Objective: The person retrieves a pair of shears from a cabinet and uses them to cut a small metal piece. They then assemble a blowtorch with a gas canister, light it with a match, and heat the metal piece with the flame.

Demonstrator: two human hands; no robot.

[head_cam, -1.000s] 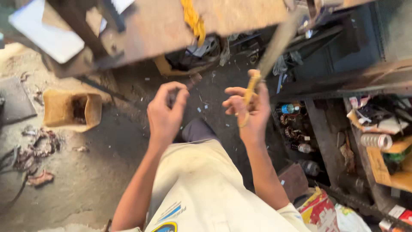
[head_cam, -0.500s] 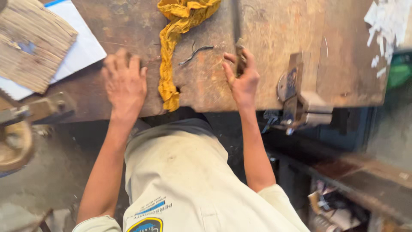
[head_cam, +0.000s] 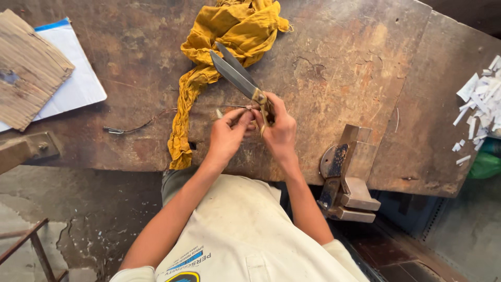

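hands (head_cam: 255, 133) together on knife (head_cam: 237, 77) handle

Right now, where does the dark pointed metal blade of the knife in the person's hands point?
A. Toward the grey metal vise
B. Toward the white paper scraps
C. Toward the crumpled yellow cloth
C: the dark pointed metal blade rises from the right hand over the crumpled yellow cloth.

On the counter (head_cam: 334, 68), a rag (head_cam: 209, 73) lies behind both hands, the knife (head_cam: 237, 75) blade over it. Cardboard (head_cam: 26, 68) rests on a sheet (head_cam: 78, 78) far left; paper scraps (head_cam: 482, 99) far right; a vise (head_cam: 347, 177) at the near edge.
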